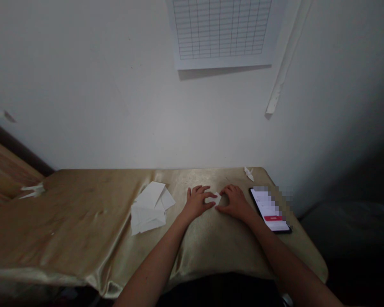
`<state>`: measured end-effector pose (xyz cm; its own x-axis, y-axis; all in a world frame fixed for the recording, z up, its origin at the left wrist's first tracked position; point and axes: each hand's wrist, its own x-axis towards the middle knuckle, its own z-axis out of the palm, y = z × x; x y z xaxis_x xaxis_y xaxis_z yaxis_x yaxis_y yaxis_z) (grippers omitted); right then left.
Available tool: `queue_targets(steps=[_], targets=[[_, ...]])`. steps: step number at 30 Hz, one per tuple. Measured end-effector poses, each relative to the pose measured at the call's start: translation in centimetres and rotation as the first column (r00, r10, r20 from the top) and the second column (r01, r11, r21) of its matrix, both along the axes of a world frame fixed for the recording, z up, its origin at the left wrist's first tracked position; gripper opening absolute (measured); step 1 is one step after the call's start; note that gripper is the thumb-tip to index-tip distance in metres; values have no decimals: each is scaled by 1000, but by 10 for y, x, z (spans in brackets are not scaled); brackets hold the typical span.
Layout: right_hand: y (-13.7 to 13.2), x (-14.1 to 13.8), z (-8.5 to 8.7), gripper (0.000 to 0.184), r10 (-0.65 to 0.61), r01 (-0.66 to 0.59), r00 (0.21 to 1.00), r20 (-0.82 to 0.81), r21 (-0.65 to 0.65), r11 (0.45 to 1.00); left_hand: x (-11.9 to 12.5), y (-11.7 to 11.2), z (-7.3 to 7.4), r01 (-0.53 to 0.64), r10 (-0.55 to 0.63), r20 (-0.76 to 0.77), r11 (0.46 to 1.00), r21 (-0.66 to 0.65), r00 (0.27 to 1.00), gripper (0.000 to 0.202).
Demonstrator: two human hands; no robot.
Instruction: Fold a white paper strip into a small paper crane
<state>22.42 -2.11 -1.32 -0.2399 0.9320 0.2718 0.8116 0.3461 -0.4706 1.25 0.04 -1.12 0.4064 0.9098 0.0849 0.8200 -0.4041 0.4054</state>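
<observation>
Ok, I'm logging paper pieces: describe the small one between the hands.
The small paper is white and thin-looking; its exact shape is too small to tell. It lies flat on the shiny gold cloth, between the left hand and right hand, whose fingertips press on its edges and cover part of it.

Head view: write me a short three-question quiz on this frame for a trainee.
1. Fill in: the phone lies on the table beside the ___ hand.
2. Which thing do the left hand and the right hand both touch with their fingers? A) the paper stack B) the small white paper C) the grid sheet on the wall
3. True or false: the phone's screen is dark.
Key: 1 right; 2 B; 3 false, the screen is lit.
</observation>
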Motion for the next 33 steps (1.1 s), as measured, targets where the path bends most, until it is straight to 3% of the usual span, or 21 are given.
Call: queue_targets(steps=[12, 25, 33], targets=[[-3, -1, 2, 49, 5, -5, 1000, 14, -12, 1000, -2, -1, 0, 27, -27, -10, 999, 21, 1000, 33], [4, 11, -3, 41, 73, -73, 997, 2, -24, 997, -6, 0, 4, 39, -39, -1, 996, 83, 999, 34], [4, 11, -3, 26, 81, -81, 996, -32, 1, 997, -5, 1, 5, 22, -25, 35, 995, 93, 999, 26]])
